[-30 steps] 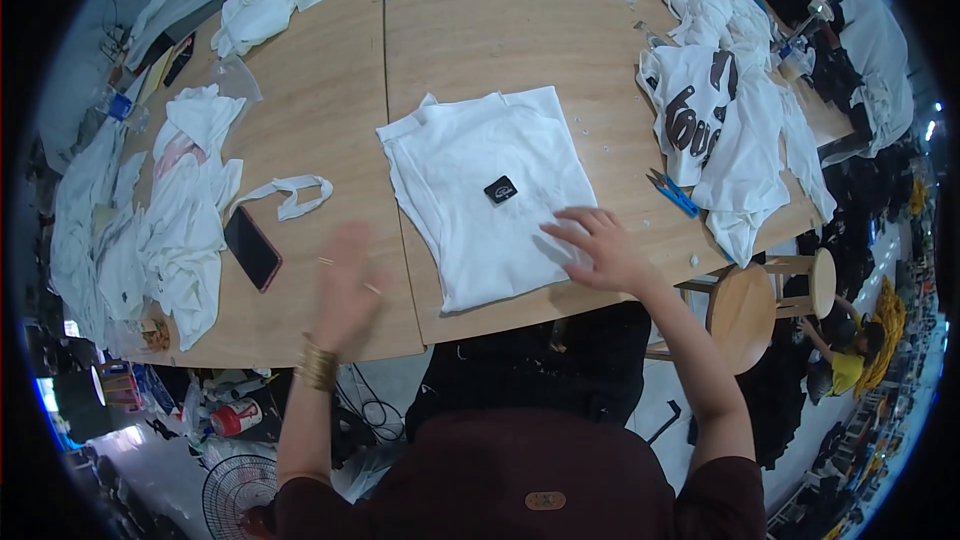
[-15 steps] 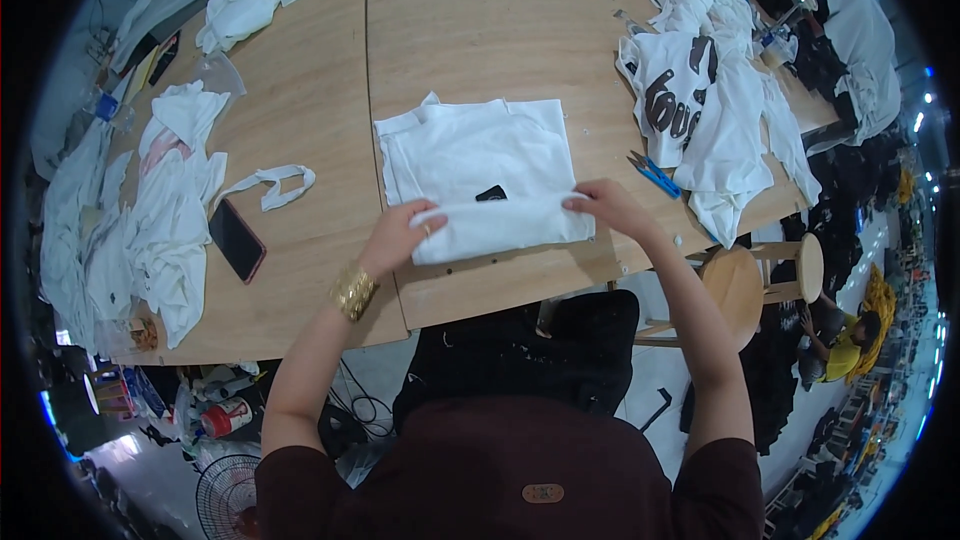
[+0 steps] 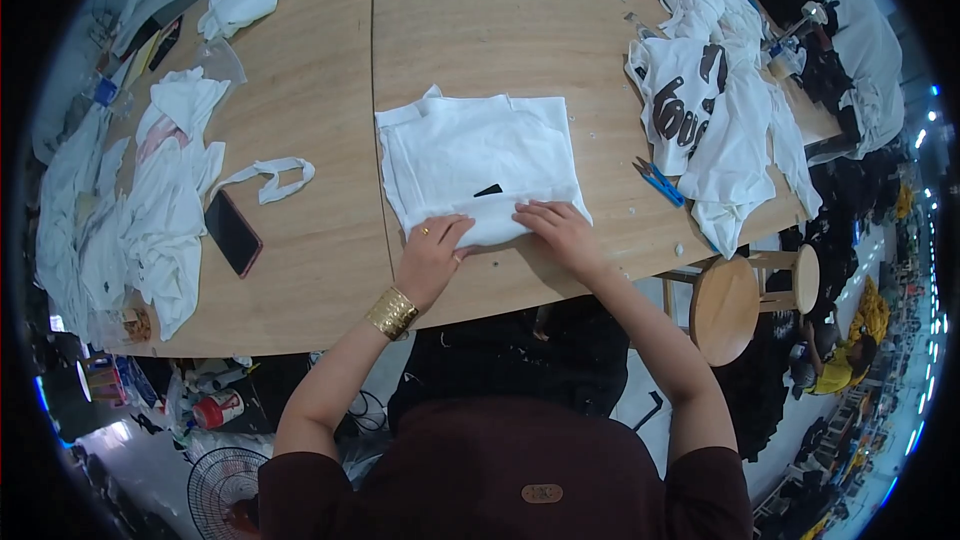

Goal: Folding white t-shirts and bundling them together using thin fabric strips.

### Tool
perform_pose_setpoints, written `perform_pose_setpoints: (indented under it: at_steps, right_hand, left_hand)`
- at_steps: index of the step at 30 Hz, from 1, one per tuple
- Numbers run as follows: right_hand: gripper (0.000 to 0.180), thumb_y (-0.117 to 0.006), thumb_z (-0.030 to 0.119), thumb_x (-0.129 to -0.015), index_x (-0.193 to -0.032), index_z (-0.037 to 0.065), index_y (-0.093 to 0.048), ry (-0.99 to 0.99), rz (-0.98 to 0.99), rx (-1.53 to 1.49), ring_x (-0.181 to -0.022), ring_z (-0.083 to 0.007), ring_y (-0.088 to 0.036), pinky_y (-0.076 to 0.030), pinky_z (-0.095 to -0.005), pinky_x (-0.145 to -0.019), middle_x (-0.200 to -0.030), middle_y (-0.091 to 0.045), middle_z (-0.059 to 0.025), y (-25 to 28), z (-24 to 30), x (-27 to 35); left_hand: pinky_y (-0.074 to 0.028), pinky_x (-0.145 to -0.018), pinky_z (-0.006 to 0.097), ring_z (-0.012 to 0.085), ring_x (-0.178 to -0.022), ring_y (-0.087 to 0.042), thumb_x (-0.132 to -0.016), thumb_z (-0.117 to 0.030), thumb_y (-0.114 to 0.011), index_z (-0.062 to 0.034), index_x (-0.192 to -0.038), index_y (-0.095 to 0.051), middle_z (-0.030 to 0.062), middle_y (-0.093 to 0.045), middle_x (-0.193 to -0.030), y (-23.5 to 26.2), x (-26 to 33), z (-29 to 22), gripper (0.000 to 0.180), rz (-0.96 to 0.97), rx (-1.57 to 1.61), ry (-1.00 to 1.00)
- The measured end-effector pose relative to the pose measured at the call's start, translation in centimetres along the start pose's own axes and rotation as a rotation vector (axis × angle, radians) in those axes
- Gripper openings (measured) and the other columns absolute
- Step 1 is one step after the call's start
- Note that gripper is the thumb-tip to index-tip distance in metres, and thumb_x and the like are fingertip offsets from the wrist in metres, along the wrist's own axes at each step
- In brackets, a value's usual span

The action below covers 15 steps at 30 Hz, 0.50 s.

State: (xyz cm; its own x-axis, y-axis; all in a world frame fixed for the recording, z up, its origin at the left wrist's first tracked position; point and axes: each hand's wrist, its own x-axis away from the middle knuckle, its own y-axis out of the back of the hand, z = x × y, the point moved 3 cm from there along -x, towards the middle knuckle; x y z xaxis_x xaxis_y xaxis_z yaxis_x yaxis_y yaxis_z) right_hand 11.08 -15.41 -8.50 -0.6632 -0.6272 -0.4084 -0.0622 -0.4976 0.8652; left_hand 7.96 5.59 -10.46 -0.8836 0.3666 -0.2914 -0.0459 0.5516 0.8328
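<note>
A white garment (image 3: 478,145), folded into a rough rectangle, lies on the table before me with its near part turned over into a band. A small black patch (image 3: 488,190) shows partly at the band's far edge. Near the left end of the band, my left hand (image 3: 432,252) is closed over the cloth's near edge. Closer to the right end, my right hand (image 3: 558,232) curls its fingers over the same edge; its thumb is hidden. My left wrist carries a wide gold-coloured bracelet (image 3: 392,313).
Left of the garment lie a dark phone (image 3: 234,233), a white cloth strip (image 3: 285,180) and heaped white clothes (image 3: 172,200). Blue-handled snips (image 3: 660,183) rest beside a white clothing pile (image 3: 735,140) at right. Wooden stools (image 3: 725,310) stand by the table's right edge.
My hands have come closer together and now press over the turned band, which looks narrower. Its near edge has moved away from me, and less of the black patch shows.
</note>
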Motion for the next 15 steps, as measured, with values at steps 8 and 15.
perform_pose_setpoints:
  at_steps: [8,15]
  right_hand:
    - [0.022,-0.061,0.027,-0.082,-0.093,0.008,-0.060,-0.571,0.439,-0.325,-0.072,-0.0301,-0.059,-0.045,-0.0365,-0.063,-0.076,-0.062,-0.0131,-1.3,-4.1,-3.6]
    - [0.021,-0.062,0.023,-0.078,-0.090,0.008,-0.054,-0.267,0.191,0.091,-0.087,-0.0249,-0.054,-0.043,-0.0356,-0.073,-0.094,-0.055,-0.0078,-0.8,-1.8,-2.7]
  left_hand:
    - [-0.043,-0.080,0.036,0.0266,-0.094,-0.054,-0.080,-0.022,-0.060,-0.0136,-0.106,-0.056,0.0091,-0.059,-0.096,1.9,-3.5,1.3,0.028,0.156,0.462,0.446]
    - [-0.039,-0.085,0.035,0.0217,-0.096,-0.052,-0.077,-0.022,-0.061,-0.0119,-0.106,-0.057,0.0025,-0.056,-0.103,1.4,-1.8,-0.9,0.032,-0.083,-0.208,-0.143]
